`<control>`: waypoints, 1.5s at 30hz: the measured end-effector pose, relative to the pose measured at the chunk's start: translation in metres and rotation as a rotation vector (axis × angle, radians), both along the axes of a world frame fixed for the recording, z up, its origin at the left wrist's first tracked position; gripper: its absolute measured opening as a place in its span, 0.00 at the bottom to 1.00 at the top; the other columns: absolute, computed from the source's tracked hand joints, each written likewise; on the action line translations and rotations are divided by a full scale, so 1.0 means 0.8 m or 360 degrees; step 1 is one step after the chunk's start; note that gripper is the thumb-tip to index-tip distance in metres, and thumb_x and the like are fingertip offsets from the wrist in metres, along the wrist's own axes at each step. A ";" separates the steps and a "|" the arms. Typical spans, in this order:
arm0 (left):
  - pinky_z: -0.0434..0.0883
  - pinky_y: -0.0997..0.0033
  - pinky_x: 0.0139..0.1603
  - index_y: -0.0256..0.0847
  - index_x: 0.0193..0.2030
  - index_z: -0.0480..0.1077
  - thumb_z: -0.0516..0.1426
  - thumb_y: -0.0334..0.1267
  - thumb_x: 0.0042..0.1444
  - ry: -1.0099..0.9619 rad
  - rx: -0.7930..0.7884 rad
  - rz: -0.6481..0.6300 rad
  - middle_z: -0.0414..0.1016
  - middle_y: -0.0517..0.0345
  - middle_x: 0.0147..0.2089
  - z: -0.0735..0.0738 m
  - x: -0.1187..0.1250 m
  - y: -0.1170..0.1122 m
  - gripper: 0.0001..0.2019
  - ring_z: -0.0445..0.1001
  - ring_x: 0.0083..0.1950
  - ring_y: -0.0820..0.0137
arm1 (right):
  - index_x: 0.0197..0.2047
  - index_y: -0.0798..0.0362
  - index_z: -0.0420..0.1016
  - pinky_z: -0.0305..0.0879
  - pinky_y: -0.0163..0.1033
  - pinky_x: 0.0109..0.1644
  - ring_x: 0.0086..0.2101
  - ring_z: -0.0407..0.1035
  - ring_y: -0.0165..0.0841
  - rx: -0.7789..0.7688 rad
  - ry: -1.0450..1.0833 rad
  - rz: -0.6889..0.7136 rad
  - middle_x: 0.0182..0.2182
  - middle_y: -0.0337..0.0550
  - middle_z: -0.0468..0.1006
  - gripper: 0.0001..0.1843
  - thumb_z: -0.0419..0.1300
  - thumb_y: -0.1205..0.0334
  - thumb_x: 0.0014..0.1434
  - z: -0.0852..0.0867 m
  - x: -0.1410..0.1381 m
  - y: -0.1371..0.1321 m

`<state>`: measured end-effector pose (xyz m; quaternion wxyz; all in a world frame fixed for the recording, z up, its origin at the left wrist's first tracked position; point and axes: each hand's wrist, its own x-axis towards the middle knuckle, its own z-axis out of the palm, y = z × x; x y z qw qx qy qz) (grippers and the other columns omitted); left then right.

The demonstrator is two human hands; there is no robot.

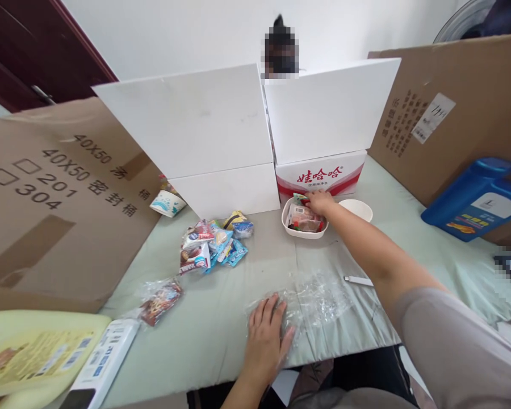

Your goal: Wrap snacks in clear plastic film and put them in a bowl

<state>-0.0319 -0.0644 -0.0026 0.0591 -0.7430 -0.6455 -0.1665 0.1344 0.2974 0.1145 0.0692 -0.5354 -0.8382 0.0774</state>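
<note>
Nearest to us, a grey sleeve (443, 335) fills the lower right, while a pale yellow jug (34, 358) and a slim white box (108, 352) take up the lower left of the bench (208, 335). Cardboard walls both sides, with a blue bottle (477, 199) by the right one; white panels (196, 125) and a red-and-white carton (323, 173) block off the back. A paper cup (167, 203) lies tipped near the left cardboard. Bright snack bags (215, 244) sit heaped before the panels, one brown packet (162, 301) apart from them. Just in front of the carton, a white bowl (287, 227) holds wrapped snacks (309, 225); a second pale dish (360, 209) is partly behind the forearm. The right hand (320, 203) reaches over the bowl's far side, fingers down at the wrappers; whether they pinch anything, I can't tell. The left hand (266, 332) lies palm down, fingers slightly spread, on crumpled clear plastic (323, 301).
</note>
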 end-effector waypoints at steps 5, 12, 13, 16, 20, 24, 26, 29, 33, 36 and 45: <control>0.63 0.50 0.60 0.44 0.58 0.68 0.54 0.42 0.61 -0.0015 -0.0021 -0.0002 0.67 0.48 0.63 0.004 0.000 0.001 0.19 0.64 0.62 0.54 | 0.63 0.56 0.61 0.59 0.54 0.54 0.54 0.61 0.50 0.0017 0.0146 -0.0108 0.59 0.60 0.66 0.28 0.47 0.49 0.66 0.006 0.005 -0.007; 0.63 0.48 0.59 0.42 0.59 0.68 0.55 0.40 0.59 -0.0087 -0.0087 -0.0006 0.66 0.46 0.63 0.005 0.004 0.002 0.21 0.63 0.62 0.51 | 0.57 0.55 0.68 0.62 0.42 0.55 0.50 0.67 0.37 -0.0037 0.0624 0.0754 0.51 0.50 0.74 0.23 0.43 0.52 0.69 0.017 0.019 -0.156; 0.63 0.47 0.59 0.42 0.59 0.67 0.56 0.40 0.59 -0.0087 -0.0097 0.0002 0.66 0.45 0.62 0.005 0.004 0.002 0.21 0.63 0.62 0.50 | 0.57 0.55 0.69 0.64 0.42 0.54 0.49 0.69 0.36 -0.0207 0.0611 0.1064 0.49 0.50 0.75 0.24 0.48 0.49 0.67 0.008 0.024 -0.184; 0.63 0.44 0.59 0.41 0.61 0.66 0.57 0.41 0.57 -0.0092 -0.0129 0.0023 0.67 0.41 0.61 0.007 0.002 0.003 0.24 0.63 0.62 0.48 | 0.60 0.56 0.67 0.64 0.47 0.56 0.51 0.68 0.41 -0.0436 0.0449 0.1456 0.51 0.54 0.74 0.31 0.63 0.48 0.57 -0.024 0.045 -0.249; 0.66 0.46 0.57 0.40 0.66 0.58 0.59 0.41 0.55 -0.0163 -0.0213 -0.0027 0.61 0.39 0.65 0.025 -0.003 0.007 0.32 0.64 0.62 0.49 | 0.60 0.54 0.66 0.65 0.49 0.56 0.52 0.67 0.41 -0.0446 0.0544 0.1157 0.52 0.54 0.73 0.28 0.62 0.53 0.59 -0.057 0.072 -0.275; 0.69 0.44 0.52 0.49 0.65 0.60 0.62 0.37 0.50 -0.0102 -0.0319 -0.0110 0.56 0.42 0.69 0.053 0.009 0.009 0.34 0.65 0.61 0.45 | 0.55 0.51 0.68 0.68 0.49 0.52 0.49 0.69 0.39 -0.0215 0.0965 0.0747 0.49 0.51 0.74 0.20 0.56 0.51 0.64 -0.054 0.085 -0.277; 0.67 0.40 0.53 0.54 0.64 0.62 0.63 0.36 0.49 -0.0013 -0.0385 -0.0206 0.56 0.47 0.69 0.062 0.021 0.009 0.34 0.63 0.62 0.42 | 0.52 0.51 0.69 0.68 0.49 0.51 0.48 0.69 0.39 0.0022 0.1170 0.0602 0.46 0.51 0.74 0.15 0.53 0.54 0.66 -0.036 0.083 -0.287; 0.62 0.35 0.57 0.56 0.64 0.61 0.63 0.37 0.49 0.0064 -0.0489 -0.0348 0.57 0.49 0.69 0.068 0.038 0.013 0.34 0.58 0.66 0.40 | 0.52 0.52 0.69 0.65 0.50 0.56 0.52 0.66 0.39 0.0201 0.1257 0.0872 0.46 0.53 0.74 0.15 0.52 0.54 0.67 -0.001 0.073 -0.310; 0.59 0.34 0.60 0.52 0.64 0.62 0.62 0.42 0.50 0.0048 -0.0688 -0.0500 0.60 0.48 0.68 0.074 0.038 0.025 0.33 0.56 0.68 0.41 | 0.55 0.55 0.69 0.65 0.48 0.55 0.52 0.66 0.41 -0.0185 0.0713 0.1463 0.48 0.55 0.74 0.26 0.53 0.44 0.64 0.009 0.061 -0.324; 0.62 0.39 0.61 0.50 0.65 0.61 0.64 0.44 0.47 -0.0061 -0.0793 -0.0560 0.58 0.47 0.69 0.077 0.009 0.037 0.37 0.57 0.68 0.44 | 0.53 0.59 0.71 0.67 0.49 0.51 0.47 0.69 0.44 -0.0394 0.0217 0.1290 0.45 0.56 0.75 0.34 0.58 0.37 0.57 -0.020 0.074 -0.314; 0.74 0.59 0.50 0.42 0.45 0.75 0.56 0.48 0.59 -0.0955 -0.0490 -0.0131 0.74 0.47 0.53 0.076 -0.108 0.029 0.15 0.73 0.54 0.60 | 0.61 0.53 0.67 0.56 0.52 0.62 0.60 0.58 0.45 -0.0435 0.0178 0.1055 0.61 0.55 0.65 0.35 0.63 0.43 0.55 -0.072 0.137 -0.315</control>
